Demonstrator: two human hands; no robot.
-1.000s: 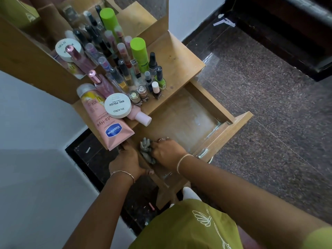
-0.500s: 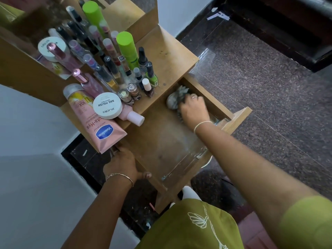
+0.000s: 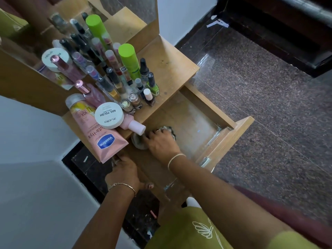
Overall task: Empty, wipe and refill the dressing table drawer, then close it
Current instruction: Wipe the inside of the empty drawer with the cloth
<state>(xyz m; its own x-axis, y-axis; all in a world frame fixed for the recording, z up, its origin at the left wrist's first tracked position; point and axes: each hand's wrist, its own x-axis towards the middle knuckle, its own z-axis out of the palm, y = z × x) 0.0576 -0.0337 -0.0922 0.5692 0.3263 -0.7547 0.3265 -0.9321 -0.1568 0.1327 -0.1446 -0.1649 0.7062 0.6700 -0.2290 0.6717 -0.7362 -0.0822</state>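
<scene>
Inside the drawer (image 3: 209, 102), at its left corner nearest the counter (image 3: 170, 69): one grey cloth (image 3: 139, 143), bunched, lying on the drawer bottom. Right hand (image 3: 161, 142) sits on top of it, fingers curled over it, with cloth showing just past the fingertips. Left hand (image 3: 124, 171): clasped on the drawer's left side. Drawer: pulled out. Behind the drawer, on the counter: Vaseline tube (image 3: 106, 139), white nail polish jar (image 3: 109, 115), pink bottle (image 3: 134, 125), green can (image 3: 129, 60).
</scene>
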